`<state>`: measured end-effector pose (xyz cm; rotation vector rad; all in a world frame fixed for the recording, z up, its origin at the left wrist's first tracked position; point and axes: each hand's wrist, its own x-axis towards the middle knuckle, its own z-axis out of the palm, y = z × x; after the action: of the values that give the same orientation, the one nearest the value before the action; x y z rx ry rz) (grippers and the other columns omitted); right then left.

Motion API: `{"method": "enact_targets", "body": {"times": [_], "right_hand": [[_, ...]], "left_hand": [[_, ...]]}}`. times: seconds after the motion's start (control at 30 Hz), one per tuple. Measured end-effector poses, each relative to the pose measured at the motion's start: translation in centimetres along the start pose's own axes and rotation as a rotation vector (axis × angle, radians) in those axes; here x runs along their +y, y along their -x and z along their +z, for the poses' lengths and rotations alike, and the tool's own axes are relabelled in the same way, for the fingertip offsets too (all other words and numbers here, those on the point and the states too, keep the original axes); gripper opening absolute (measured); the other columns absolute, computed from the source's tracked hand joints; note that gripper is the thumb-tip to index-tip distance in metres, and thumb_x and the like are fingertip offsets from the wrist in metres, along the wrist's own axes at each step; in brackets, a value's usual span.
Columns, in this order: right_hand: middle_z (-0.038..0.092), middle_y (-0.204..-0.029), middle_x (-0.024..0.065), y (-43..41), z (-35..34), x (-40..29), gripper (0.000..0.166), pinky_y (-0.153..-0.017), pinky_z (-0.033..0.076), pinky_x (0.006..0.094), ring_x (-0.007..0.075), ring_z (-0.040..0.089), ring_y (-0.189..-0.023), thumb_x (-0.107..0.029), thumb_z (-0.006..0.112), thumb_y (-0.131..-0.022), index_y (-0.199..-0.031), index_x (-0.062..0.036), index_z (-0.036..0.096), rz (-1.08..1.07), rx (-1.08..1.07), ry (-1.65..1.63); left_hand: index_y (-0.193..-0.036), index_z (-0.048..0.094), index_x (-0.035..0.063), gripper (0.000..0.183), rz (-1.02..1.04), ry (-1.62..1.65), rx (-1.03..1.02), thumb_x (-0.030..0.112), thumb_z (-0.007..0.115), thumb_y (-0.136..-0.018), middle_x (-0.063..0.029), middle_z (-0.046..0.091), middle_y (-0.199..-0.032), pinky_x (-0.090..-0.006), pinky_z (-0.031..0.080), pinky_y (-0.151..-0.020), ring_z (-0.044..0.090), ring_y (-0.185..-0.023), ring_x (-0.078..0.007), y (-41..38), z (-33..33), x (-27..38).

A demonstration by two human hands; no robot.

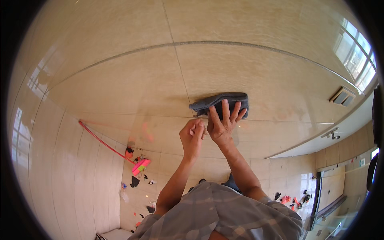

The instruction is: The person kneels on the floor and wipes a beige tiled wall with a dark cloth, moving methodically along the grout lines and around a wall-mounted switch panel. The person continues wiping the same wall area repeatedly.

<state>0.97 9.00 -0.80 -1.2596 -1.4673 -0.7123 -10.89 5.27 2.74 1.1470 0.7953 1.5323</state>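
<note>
A folded dark grey cloth (220, 103) lies flat against the glossy beige wall tiles (135, 78). My right hand (223, 124) presses on it with the fingers spread over its lower right part. Just left of that wrist and below the cloth's left end is my left hand (193, 132), its fingers curled in. Something small and pale shows between its thumb and fingers; what it is cannot be told.
A wall switch (342, 96) is at the right. A broom (141, 166) with a red handle leans at the left wall, pink bristles on the tiled floor. Dark and red scraps (135, 181) litter the floor on both sides. A door handle (331, 134) shows at right.
</note>
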Motion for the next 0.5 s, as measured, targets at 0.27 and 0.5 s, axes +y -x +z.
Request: {"method": "enact_targets", "body": {"times": [0.27,0.5], "right_hand": [[0.049,-0.149,0.0014,7.9,1.5,-0.5,0.036,-0.118,-0.001,0.0605,0.0368,0.026,-0.147,-0.037,0.057,-0.094,-0.125,-0.0245,0.069,-0.031,-0.280,-0.035],[0.053,-0.139,0.0032,-3.7,2.3,-3.4,0.039,-0.117,0.002,0.0617,0.0350,0.037,-0.138,-0.038,0.057,-0.089,-0.125,-0.0274,0.069,-0.165,0.112,0.013]], "left_hand": [[-0.101,0.064,-0.0047,0.015,0.163,-0.364,-0.101,0.010,0.064,-0.097,-0.0018,0.062,-0.081,-0.0213,0.042,-0.058,0.055,-0.069,-0.0054,1.3,-2.1,-1.4],[-0.099,0.065,-0.0062,0.019,0.315,-0.202,-0.039,0.012,0.068,-0.094,-0.0041,0.064,-0.074,-0.0210,0.042,-0.055,0.055,-0.064,-0.0058,-0.3,-2.3,0.1]]}}
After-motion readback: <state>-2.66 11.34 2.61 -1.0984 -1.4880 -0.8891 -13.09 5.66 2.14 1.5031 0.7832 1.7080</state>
